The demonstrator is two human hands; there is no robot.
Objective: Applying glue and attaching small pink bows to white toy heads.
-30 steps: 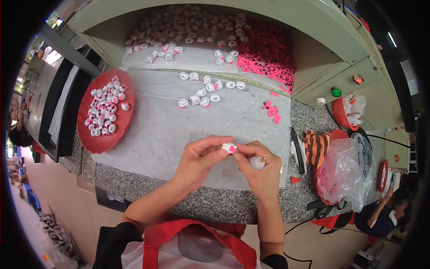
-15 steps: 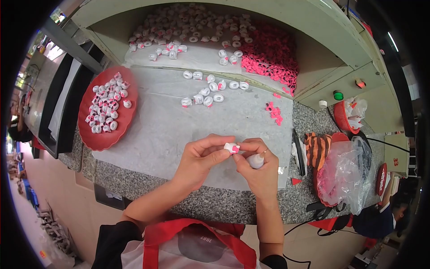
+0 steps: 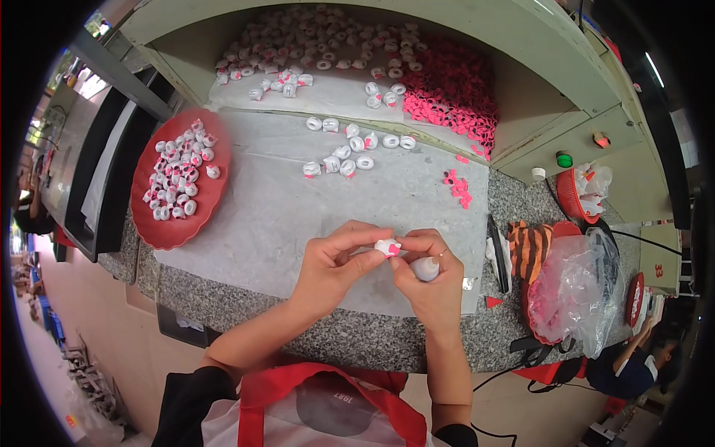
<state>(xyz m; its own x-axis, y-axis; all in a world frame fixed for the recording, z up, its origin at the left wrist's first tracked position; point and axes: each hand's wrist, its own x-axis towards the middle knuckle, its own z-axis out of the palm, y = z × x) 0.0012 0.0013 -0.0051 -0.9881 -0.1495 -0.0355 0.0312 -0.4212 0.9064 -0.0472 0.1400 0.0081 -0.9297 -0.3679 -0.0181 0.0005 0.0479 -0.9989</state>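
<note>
Pinched a small white piece (image 3: 387, 246) with a pink patch between both hands, in front of the body, over the white sheet (image 3: 261, 223). Grasped its left side between thumb and forefinger of the left hand (image 3: 324, 272). Held its right side with the thumb and forefinger of the right hand (image 3: 433, 296). Clasped a white bottle (image 3: 425, 269) in that same right hand, among the curled fingers, just beside the piece. Could not make out the parts behind the fingertips.

Had loose pieces (image 3: 342, 152) scattered on the far part of the sheet, well apart from the hands, and a cluster of pink bits (image 3: 456, 188) to their right. Had a red tray (image 3: 167, 237) over the sheet's left edge, heaped with more white-and-pink pieces. Faced a pale green shelf (image 3: 525, 130) beyond, stocked with a white pile (image 3: 298, 43) and, to its right, a pink pile (image 3: 456, 89).

Had on the right of the granite counter (image 3: 357, 346) a black tool (image 3: 498, 257), a striped cloth (image 3: 529, 249), a clear bag (image 3: 573, 287) and, farther back, a red basket (image 3: 567, 195). Wore a white apron (image 3: 305, 436) with red straps.
</note>
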